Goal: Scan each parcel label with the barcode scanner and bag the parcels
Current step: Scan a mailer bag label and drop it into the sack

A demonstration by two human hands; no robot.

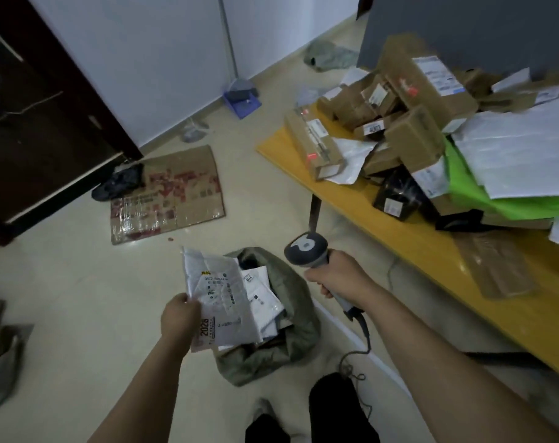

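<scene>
Head view: a white mailer parcel, label up, is pinched at its lower left edge by the left hand, just above the open grey-green sack on the floor, which holds other mailers. The right hand, just to the right, grips the barcode scanner by its handle. Boxed parcels are piled on the yellow worktop further right.

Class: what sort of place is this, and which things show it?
Likely a small parcel-handling room: labelled boxes heaped on a yellow table, a barcode scanner in the right hand, a sack holding mailers.
</scene>
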